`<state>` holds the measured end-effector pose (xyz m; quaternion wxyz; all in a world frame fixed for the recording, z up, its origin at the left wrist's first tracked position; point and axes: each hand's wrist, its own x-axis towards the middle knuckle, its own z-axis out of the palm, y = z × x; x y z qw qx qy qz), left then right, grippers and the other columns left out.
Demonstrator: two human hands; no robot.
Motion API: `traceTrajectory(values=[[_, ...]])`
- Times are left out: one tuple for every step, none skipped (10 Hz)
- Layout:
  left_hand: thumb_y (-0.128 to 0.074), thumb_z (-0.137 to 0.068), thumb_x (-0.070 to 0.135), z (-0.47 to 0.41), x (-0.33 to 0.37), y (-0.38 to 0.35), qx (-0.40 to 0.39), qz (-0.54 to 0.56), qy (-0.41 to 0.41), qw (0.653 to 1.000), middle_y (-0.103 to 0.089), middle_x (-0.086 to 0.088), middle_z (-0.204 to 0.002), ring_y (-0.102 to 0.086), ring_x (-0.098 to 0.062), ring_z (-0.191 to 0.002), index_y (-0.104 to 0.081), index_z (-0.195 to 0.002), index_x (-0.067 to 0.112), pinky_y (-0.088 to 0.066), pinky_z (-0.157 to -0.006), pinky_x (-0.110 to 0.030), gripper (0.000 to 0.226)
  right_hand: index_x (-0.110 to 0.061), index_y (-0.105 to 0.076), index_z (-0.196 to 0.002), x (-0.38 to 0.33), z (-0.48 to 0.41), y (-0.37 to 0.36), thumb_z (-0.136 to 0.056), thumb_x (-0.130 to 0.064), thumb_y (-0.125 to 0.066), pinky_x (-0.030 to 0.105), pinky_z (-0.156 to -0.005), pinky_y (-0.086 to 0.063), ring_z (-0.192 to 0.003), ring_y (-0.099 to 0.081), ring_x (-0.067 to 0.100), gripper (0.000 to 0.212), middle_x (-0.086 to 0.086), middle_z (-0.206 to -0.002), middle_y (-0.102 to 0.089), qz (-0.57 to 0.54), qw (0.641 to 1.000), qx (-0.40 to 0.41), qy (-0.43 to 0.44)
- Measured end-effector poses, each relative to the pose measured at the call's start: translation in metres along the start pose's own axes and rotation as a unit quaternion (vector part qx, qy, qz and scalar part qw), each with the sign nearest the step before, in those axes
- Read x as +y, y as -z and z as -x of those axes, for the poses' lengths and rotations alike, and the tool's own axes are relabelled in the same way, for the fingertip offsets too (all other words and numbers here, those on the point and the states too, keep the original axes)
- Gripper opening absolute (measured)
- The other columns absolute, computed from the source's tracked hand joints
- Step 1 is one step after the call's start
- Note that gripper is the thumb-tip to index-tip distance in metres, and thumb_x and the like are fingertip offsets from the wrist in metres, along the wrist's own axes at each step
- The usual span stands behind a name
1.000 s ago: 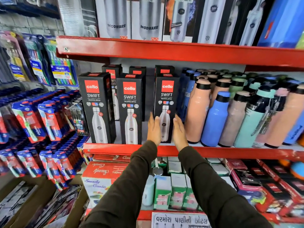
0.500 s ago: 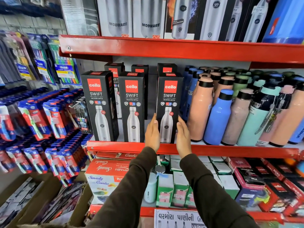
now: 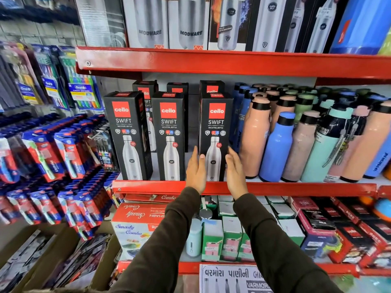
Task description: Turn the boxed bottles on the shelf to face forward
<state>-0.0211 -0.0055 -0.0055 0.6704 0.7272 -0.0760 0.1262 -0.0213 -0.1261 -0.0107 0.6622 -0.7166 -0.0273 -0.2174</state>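
Three black boxed bottles stand in the front row on the red shelf (image 3: 296,188), all with printed fronts facing me: the left box (image 3: 127,132), the middle box (image 3: 169,132) and the right box (image 3: 215,123). My left hand (image 3: 195,172) lies flat against the lower left side of the right box, thumb on its front. My right hand (image 3: 234,174) presses the lower right side. More of the same boxes (image 3: 211,87) stand behind, mostly hidden.
Loose pink, blue and green bottles (image 3: 277,144) crowd the shelf right beside the right box. Taller boxed bottles (image 3: 190,22) fill the shelf above. Toothbrush packs (image 3: 63,149) hang at the left. Small cartons (image 3: 230,237) sit on the shelf below.
The right box, held between both hands, has come forward to the shelf's front edge, level with the other two. The camera has moved closer.
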Motion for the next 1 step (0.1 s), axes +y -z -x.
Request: traceTrajectory(values=[[-0.035, -0.098, 0.044, 0.0034, 0.0089, 0.0002, 0.058, -0.037, -0.066, 0.995, -0.030, 0.002, -0.158, -0.025, -0.016, -0.147, -0.022, -0.152, 0.028, -0.018, -0.123, -0.044, 0.058, -0.028, -0.045, -0.142, -0.0120, -0.0052, 0.0092, -0.102, -0.031, -0.041, 0.045, -0.119, -0.033, -0.135, -0.044, 0.007, 0.040, -0.005, -0.147, -0.047, -0.005, 0.998, 0.049, 0.046]])
